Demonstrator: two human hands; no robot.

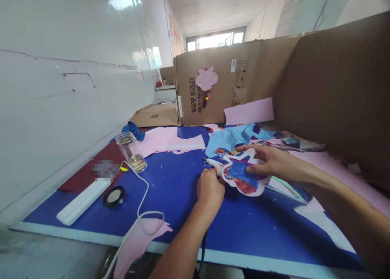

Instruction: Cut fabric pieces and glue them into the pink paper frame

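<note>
Right (276, 162) and left hands (209, 193) hold cutout (243, 175), glue gun (211, 163).

The cutout (243, 177) is showing blue, red and purple patches within white, with pale-blue cloth (233, 136) and pink paper (169, 140) beyond it on the blue worktop (262, 234).

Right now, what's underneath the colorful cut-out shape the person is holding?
Below the cut-out, the blue tabletop shows, and a hot glue gun in the left hand sits at its left edge. The patch directly beneath it is hidden.
</note>
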